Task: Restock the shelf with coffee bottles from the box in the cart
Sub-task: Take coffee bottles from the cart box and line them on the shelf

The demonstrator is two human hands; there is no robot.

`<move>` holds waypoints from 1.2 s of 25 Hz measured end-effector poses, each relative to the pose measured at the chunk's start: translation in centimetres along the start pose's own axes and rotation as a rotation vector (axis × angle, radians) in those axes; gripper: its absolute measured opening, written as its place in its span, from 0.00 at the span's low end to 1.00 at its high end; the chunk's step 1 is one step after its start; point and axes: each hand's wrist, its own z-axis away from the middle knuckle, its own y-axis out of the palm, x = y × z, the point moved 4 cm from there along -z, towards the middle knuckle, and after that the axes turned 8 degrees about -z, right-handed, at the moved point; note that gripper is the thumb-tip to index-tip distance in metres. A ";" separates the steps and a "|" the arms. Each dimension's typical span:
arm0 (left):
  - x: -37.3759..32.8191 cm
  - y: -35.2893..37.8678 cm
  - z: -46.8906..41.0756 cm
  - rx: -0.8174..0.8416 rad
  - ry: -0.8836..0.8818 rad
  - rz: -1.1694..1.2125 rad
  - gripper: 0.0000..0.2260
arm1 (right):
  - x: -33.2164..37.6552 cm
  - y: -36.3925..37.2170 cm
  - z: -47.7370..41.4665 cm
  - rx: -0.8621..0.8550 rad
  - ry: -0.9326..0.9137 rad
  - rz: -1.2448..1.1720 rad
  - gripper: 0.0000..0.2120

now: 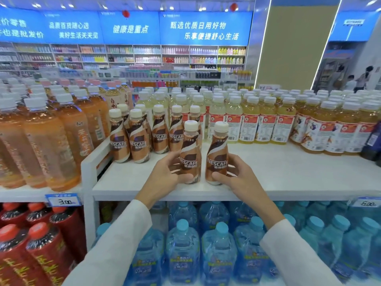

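My left hand (165, 174) grips a brown Nescafe coffee bottle (190, 149) with a cream cap, upright at the front of the white shelf (288, 178). My right hand (239, 174) grips a second coffee bottle (217, 153) just to its right, also upright. Both bottle bases are at the shelf surface; contact cannot be told. Behind and to the left, several more coffee bottles (140, 141) stand in rows. The cart and box are out of view.
Orange tea bottles (51, 141) fill the shelf section on the left behind a white divider (90, 162). Yellow drink bottles (268, 120) line the back and right. Blue water bottles (216, 244) and red-capped bottles (31, 234) sit below. People stand far right.
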 end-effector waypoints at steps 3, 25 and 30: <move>-0.6 0.8 0.6 -0.156 0.000 -0.092 0.32 | 0.1 -0.1 -0.2 0.022 -0.001 0.018 0.27; -1.0 1.6 2.1 -0.295 0.017 -0.055 0.32 | -0.4 0.5 1.0 -0.186 -0.071 0.079 0.29; 0.0 0.4 1.8 -0.432 -0.064 -0.080 0.23 | -0.4 2.8 -1.0 -0.140 -0.069 0.060 0.28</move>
